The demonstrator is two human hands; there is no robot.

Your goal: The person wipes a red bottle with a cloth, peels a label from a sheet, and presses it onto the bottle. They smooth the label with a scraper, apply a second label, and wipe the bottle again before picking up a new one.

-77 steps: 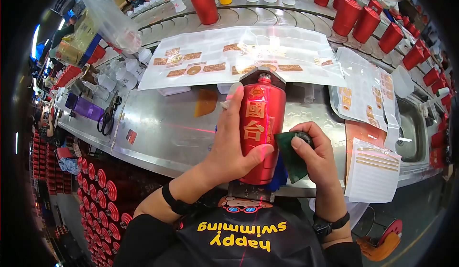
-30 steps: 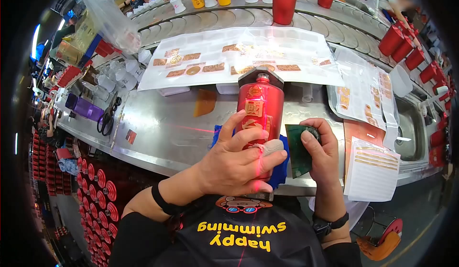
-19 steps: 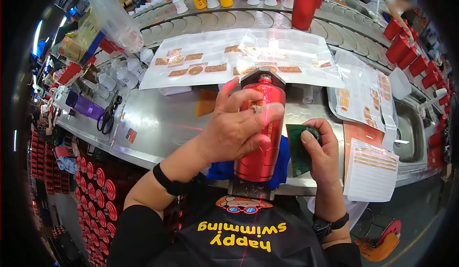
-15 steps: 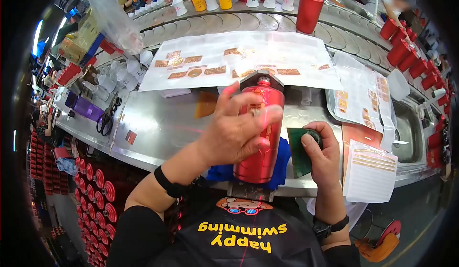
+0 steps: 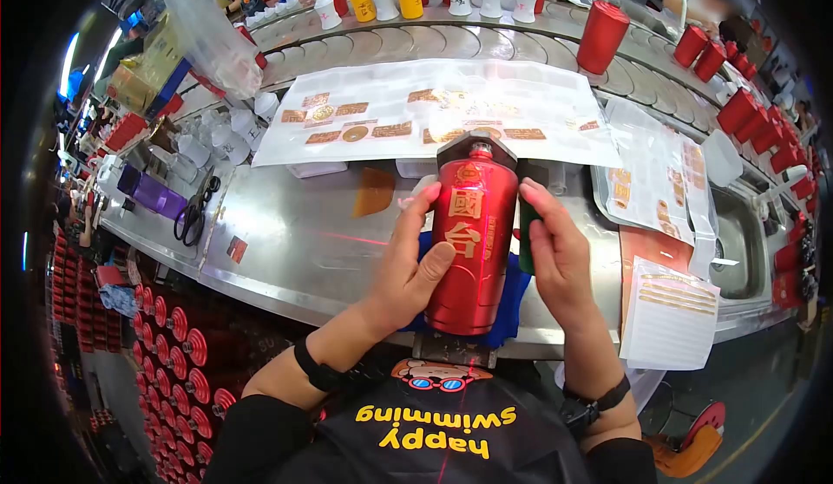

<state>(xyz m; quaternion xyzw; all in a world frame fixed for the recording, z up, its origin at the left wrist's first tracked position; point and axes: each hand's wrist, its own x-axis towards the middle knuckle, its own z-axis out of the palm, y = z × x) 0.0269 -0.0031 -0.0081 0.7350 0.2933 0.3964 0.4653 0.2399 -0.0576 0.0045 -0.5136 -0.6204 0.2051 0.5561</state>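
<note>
The red bottle point(image 5: 473, 289) lies tilted in front of me on a blue cloth point(image 5: 508, 310), its neck against a dark angled holder. Gold characters point(image 5: 464, 224) and a small round emblem show on its front. My left hand point(image 5: 406, 267) closes on the bottle's left side, thumb across the front and fingertips near the shoulder. At the bottle's right side is my right hand point(image 5: 560, 263), fingers bent, with a green flat scraper point(image 5: 527, 237) in it, mostly hidden behind the fingers.
A white sheet with gold stickers point(image 5: 364, 120) spans the bench behind the bottle. More sheets point(image 5: 655, 172) lie on a tray at right, beside a sink point(image 5: 742, 245). Scissors point(image 5: 198, 211) lie at left. Red bottles point(image 5: 603, 37) and small white and yellow ones stand along the conveyor point(image 5: 364, 46).
My left hand has moved from over the bottle's front to its left side, uncovering the gold characters. My right hand has come up to the bottle's right side. Red bottles on the conveyor have shifted.
</note>
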